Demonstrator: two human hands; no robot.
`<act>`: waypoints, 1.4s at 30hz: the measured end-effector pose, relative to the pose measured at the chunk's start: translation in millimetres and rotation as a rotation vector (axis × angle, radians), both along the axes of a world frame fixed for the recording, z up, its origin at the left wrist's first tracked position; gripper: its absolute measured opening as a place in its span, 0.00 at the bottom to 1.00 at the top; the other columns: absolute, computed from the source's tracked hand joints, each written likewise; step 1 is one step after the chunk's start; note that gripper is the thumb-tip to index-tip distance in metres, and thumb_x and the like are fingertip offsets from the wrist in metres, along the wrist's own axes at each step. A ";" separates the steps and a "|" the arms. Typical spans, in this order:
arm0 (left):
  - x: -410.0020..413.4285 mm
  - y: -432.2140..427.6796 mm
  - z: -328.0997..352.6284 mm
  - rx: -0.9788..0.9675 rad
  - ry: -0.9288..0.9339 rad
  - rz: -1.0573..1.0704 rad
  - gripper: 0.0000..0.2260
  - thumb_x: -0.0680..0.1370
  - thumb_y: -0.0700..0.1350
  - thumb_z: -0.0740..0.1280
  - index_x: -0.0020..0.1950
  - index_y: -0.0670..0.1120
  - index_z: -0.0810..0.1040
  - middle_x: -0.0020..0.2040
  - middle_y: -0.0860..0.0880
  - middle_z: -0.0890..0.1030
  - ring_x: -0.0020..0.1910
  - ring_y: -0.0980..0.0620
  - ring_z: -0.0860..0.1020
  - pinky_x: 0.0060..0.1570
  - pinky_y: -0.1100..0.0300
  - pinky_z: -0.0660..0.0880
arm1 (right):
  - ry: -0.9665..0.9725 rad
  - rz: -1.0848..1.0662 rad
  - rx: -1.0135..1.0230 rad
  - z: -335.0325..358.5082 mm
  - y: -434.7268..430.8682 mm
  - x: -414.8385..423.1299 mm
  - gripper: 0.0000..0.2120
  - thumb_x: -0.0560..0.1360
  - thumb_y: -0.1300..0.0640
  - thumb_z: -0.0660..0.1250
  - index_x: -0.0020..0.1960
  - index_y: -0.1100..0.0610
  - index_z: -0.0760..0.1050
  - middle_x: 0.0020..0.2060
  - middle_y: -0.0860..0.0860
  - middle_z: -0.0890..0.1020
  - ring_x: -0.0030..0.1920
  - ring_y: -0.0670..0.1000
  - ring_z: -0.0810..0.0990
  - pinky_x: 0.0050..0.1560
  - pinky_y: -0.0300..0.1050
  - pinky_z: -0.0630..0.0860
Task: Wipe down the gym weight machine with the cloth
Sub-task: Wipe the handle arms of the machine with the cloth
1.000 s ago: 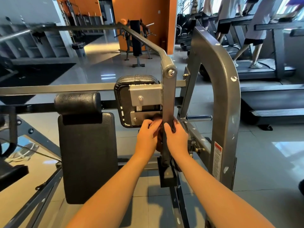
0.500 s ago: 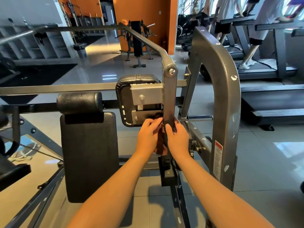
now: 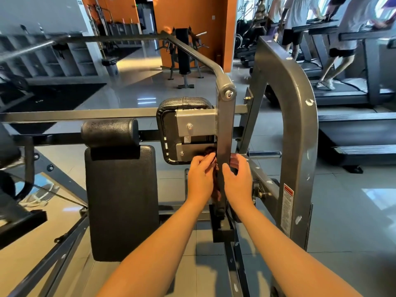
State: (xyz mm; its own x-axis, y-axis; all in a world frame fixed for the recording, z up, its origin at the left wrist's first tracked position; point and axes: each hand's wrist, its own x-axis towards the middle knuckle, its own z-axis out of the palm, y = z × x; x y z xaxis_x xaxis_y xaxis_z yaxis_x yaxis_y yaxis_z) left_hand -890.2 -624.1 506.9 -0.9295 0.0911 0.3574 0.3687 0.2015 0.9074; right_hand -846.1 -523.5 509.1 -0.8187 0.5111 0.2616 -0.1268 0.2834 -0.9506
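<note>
Cloth (image 3: 216,190), dark and crumpled, is bunching against the flat grey steel upright (image 3: 225,129) of the weight machine (image 3: 300,136), just below a black leathery pad (image 3: 184,103). The left hand (image 3: 200,176) is pinching it with curled fingers. The right hand (image 3: 237,181) is wrapping round the upright, thumb in front.

Lever bar (image 3: 225,133) upright at centre — arm pad (image 3: 169,129) just left, backrest (image 3: 121,200) farther left, roller pad (image 3: 109,130) atop it; frame post (image 3: 299,125) right, treadmills (image 3: 353,95) behind-right; left hand (image 3: 200,179) and right hand (image 3: 238,181) flank the bar, cloth (image 3: 216,190) between.
</note>
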 end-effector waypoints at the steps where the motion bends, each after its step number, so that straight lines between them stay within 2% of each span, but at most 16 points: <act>1: -1.8 -3.4 1.0 -0.033 0.008 -0.017 0.13 0.83 0.41 0.65 0.64 0.55 0.79 0.52 0.58 0.75 0.52 0.68 0.75 0.54 0.70 0.74 | -0.016 -0.003 0.014 0.3 2.0 -0.1 0.17 0.82 0.56 0.64 0.71 0.54 0.70 0.64 0.50 0.77 0.63 0.46 0.76 0.56 0.26 0.74; 3: -4.7 -13.2 -1.3 -0.045 -0.031 -0.018 0.11 0.83 0.41 0.65 0.61 0.55 0.79 0.51 0.58 0.75 0.51 0.69 0.75 0.52 0.72 0.73 | -0.053 0.000 0.032 1.4 2.7 0.4 0.19 0.82 0.56 0.64 0.73 0.55 0.69 0.66 0.51 0.76 0.65 0.48 0.75 0.52 0.22 0.71; 6: 4.1 -18.7 -4.2 0.011 -0.104 0.090 0.10 0.84 0.42 0.64 0.62 0.55 0.79 0.53 0.56 0.76 0.51 0.70 0.74 0.51 0.76 0.70 | -0.094 0.024 0.027 8.6 2.4 7.2 0.21 0.82 0.55 0.64 0.74 0.54 0.68 0.66 0.49 0.74 0.64 0.47 0.74 0.59 0.34 0.72; 8: 13.5 -15.8 -4.2 -0.022 -0.083 0.108 0.14 0.84 0.41 0.64 0.68 0.53 0.77 0.56 0.56 0.75 0.53 0.72 0.72 0.53 0.80 0.67 | -0.108 0.052 0.013 12.7 4.1 15.2 0.18 0.82 0.55 0.64 0.72 0.53 0.70 0.61 0.49 0.77 0.58 0.44 0.77 0.59 0.40 0.77; 10: 27.3 -10.2 2.0 -0.034 -0.073 0.035 0.16 0.84 0.42 0.64 0.70 0.55 0.75 0.57 0.59 0.75 0.55 0.72 0.72 0.54 0.79 0.67 | -0.128 0.136 -0.003 14.6 4.3 27.1 0.16 0.83 0.55 0.64 0.70 0.52 0.72 0.53 0.46 0.80 0.53 0.41 0.79 0.52 0.34 0.78; 12: 42.1 -7.1 7.4 -0.005 -0.115 -0.036 0.17 0.83 0.44 0.65 0.71 0.58 0.74 0.60 0.59 0.76 0.59 0.70 0.73 0.56 0.75 0.70 | -0.137 0.199 -0.036 13.9 5.5 39.8 0.16 0.83 0.54 0.64 0.70 0.49 0.71 0.53 0.45 0.80 0.54 0.42 0.80 0.49 0.33 0.78; 15: 68.6 -9.3 8.0 0.106 -0.202 -0.077 0.16 0.83 0.44 0.65 0.69 0.58 0.75 0.65 0.59 0.77 0.63 0.63 0.75 0.58 0.68 0.74 | -0.136 0.212 -0.083 9.2 17.6 62.8 0.17 0.83 0.50 0.64 0.71 0.45 0.70 0.58 0.46 0.80 0.59 0.45 0.80 0.55 0.39 0.79; 18: 102.5 -2.7 8.1 0.167 -0.244 -0.124 0.12 0.83 0.44 0.66 0.64 0.56 0.77 0.61 0.57 0.80 0.59 0.61 0.79 0.60 0.56 0.79 | -0.159 0.291 -0.100 10.3 27.8 97.4 0.15 0.84 0.51 0.62 0.70 0.42 0.69 0.58 0.47 0.81 0.58 0.45 0.81 0.51 0.36 0.79; 20: 125.4 8.6 9.0 0.182 -0.260 -0.157 0.08 0.82 0.44 0.67 0.61 0.54 0.78 0.57 0.54 0.82 0.55 0.59 0.81 0.57 0.52 0.80 | -0.117 0.322 -0.093 12.3 30.8 120.8 0.13 0.85 0.56 0.61 0.67 0.43 0.70 0.59 0.43 0.80 0.58 0.42 0.81 0.54 0.37 0.79; 23: 152.5 22.6 8.5 0.214 -0.248 -0.214 0.06 0.83 0.44 0.66 0.59 0.52 0.79 0.56 0.53 0.83 0.56 0.55 0.82 0.58 0.49 0.81 | -0.083 0.262 -0.026 15.8 40.1 148.8 0.14 0.84 0.59 0.61 0.66 0.45 0.73 0.61 0.41 0.79 0.60 0.40 0.79 0.60 0.41 0.78; 26: 178.2 28.3 10.3 0.192 -0.242 -0.227 0.07 0.83 0.44 0.64 0.60 0.53 0.78 0.57 0.54 0.82 0.58 0.54 0.81 0.59 0.53 0.79 | -0.085 0.174 0.098 21.0 48.9 173.3 0.13 0.82 0.58 0.63 0.64 0.45 0.76 0.58 0.41 0.80 0.58 0.40 0.79 0.58 0.40 0.77; 31: 217.3 39.4 26.0 0.126 -0.262 -0.269 0.08 0.84 0.45 0.64 0.61 0.57 0.76 0.58 0.56 0.79 0.57 0.57 0.79 0.57 0.58 0.77 | -0.045 -0.045 0.101 28.1 52.8 208.0 0.12 0.81 0.59 0.66 0.61 0.47 0.78 0.57 0.44 0.80 0.59 0.45 0.78 0.64 0.52 0.78; 33: 227.6 45.8 29.9 0.145 -0.322 -0.297 0.09 0.84 0.46 0.63 0.62 0.58 0.74 0.60 0.54 0.78 0.58 0.55 0.78 0.60 0.53 0.78 | -0.045 -0.045 0.090 32.0 54.2 220.5 0.13 0.81 0.58 0.65 0.63 0.47 0.78 0.58 0.45 0.79 0.60 0.44 0.77 0.64 0.49 0.77; 37: 241.8 45.9 29.9 0.213 -0.383 -0.268 0.10 0.84 0.50 0.62 0.63 0.59 0.76 0.62 0.53 0.80 0.61 0.53 0.80 0.62 0.47 0.78 | -0.126 0.092 0.069 31.0 52.5 241.8 0.17 0.83 0.55 0.63 0.70 0.42 0.73 0.59 0.41 0.76 0.58 0.38 0.74 0.56 0.32 0.71; 40: 248.6 46.7 27.5 0.201 -0.380 -0.270 0.10 0.85 0.50 0.61 0.62 0.58 0.80 0.60 0.55 0.81 0.60 0.55 0.80 0.62 0.47 0.78 | -0.161 0.151 0.066 15.9 58.4 250.7 0.20 0.83 0.56 0.63 0.73 0.42 0.71 0.60 0.42 0.79 0.61 0.42 0.77 0.61 0.39 0.75; 42: 250.5 51.1 23.5 0.143 -0.350 -0.254 0.10 0.84 0.49 0.62 0.60 0.59 0.80 0.59 0.57 0.81 0.60 0.56 0.80 0.63 0.47 0.78 | -0.159 0.139 0.087 9.3 66.5 253.7 0.19 0.82 0.57 0.64 0.71 0.42 0.74 0.59 0.42 0.81 0.59 0.40 0.77 0.61 0.39 0.76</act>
State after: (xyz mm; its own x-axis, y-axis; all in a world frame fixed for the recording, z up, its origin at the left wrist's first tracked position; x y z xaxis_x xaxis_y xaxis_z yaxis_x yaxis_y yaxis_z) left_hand -639.7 -573.1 530.3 -0.9511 0.3045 0.0516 0.0568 0.0080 0.9984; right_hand -592.4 -457.0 518.4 -0.9143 0.3714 0.1614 -0.0207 0.3553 -0.9345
